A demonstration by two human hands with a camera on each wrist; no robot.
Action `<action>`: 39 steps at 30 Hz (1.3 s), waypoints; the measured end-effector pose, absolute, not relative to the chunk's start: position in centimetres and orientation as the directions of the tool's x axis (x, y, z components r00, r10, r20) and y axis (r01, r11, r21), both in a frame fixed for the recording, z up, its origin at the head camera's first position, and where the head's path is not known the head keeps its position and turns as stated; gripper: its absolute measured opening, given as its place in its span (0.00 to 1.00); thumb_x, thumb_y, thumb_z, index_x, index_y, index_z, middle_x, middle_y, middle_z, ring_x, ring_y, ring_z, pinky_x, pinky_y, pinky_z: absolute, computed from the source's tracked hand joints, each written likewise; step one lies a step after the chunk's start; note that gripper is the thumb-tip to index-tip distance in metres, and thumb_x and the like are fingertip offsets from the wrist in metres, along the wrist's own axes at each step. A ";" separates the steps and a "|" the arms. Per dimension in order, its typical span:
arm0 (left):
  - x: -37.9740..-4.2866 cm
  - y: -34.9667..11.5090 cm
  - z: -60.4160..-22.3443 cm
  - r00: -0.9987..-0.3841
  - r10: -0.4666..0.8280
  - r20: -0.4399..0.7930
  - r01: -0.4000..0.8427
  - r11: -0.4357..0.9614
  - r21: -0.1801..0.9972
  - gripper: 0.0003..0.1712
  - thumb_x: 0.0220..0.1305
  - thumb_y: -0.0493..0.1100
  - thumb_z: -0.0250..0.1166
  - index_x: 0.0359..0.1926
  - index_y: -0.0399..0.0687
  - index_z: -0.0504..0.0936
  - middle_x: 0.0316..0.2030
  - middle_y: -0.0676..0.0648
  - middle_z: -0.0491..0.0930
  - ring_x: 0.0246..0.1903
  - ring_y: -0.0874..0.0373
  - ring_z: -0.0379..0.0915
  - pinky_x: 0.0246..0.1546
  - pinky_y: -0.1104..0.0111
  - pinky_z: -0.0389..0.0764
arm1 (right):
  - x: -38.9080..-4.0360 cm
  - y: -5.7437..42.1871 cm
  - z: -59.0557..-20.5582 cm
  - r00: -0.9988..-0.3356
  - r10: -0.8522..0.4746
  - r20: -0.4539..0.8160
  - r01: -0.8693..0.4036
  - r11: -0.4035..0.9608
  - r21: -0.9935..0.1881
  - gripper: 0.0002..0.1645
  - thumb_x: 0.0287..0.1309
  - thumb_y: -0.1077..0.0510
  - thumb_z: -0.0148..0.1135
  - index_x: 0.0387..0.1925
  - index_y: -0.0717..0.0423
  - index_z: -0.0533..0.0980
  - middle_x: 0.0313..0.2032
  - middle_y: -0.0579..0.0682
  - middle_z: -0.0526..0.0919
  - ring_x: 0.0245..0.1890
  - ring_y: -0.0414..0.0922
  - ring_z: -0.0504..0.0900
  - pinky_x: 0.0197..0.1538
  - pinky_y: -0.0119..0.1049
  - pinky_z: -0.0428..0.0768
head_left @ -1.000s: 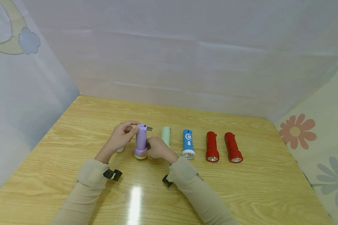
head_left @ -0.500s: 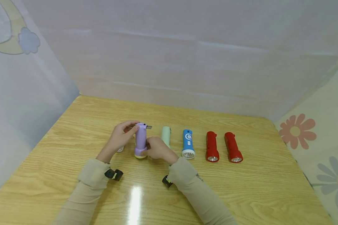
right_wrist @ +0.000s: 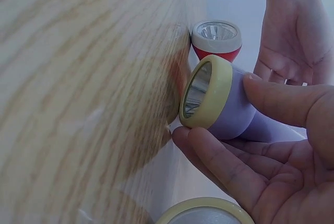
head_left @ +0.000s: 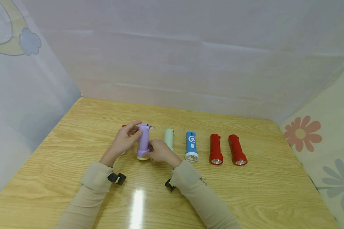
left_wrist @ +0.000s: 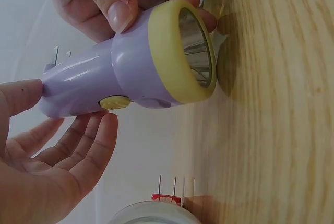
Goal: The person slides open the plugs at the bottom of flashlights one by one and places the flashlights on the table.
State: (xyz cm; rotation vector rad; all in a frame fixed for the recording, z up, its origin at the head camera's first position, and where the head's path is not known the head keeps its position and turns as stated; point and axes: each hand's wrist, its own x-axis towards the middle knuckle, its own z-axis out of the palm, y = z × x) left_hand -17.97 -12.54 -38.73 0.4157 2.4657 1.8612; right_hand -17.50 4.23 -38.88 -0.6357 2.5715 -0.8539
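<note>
One purple flashlight (head_left: 143, 140) is pinched near its pronged tail by the left hand (head_left: 125, 138), its yellow-rimmed head by the right hand (head_left: 161, 151), near a pale-green flashlight (head_left: 168, 137).

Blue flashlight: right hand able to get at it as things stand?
Probably not right now: the right hand grips the purple flashlight near its head. If freed, the way looks fairly clear: the blue flashlight lies uncovered, just past the green flashlight.
</note>
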 end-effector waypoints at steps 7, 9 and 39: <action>-18.1 -12.4 -39.0 -0.965 0.207 0.159 0.215 0.285 0.934 0.24 0.63 0.33 0.56 0.60 0.36 0.66 0.46 0.32 0.73 0.43 0.43 0.72 0.39 0.60 0.76 | -17.5 4.1 -38.9 -0.837 -0.502 -0.219 -0.260 0.717 -0.647 0.19 0.56 0.55 0.62 0.45 0.65 0.74 0.34 0.53 0.80 0.29 0.41 0.76 0.31 0.31 0.75; -18.1 -12.4 -39.1 -0.966 0.204 0.158 0.214 0.295 0.931 0.25 0.62 0.32 0.56 0.61 0.36 0.65 0.47 0.32 0.73 0.43 0.43 0.72 0.40 0.60 0.75 | -17.5 4.1 -38.9 -0.839 -0.499 -0.216 -0.257 0.714 -0.651 0.20 0.56 0.56 0.61 0.46 0.65 0.73 0.35 0.54 0.80 0.29 0.42 0.77 0.31 0.31 0.75; -18.2 -12.1 -39.4 -0.981 0.171 0.089 0.145 0.352 0.925 0.32 0.59 0.27 0.57 0.64 0.36 0.59 0.51 0.30 0.71 0.47 0.40 0.71 0.47 0.53 0.73 | -17.2 3.7 -39.1 -0.853 -0.503 -0.137 -0.294 0.681 -0.671 0.18 0.58 0.60 0.58 0.47 0.66 0.69 0.34 0.56 0.79 0.24 0.41 0.74 0.26 0.29 0.72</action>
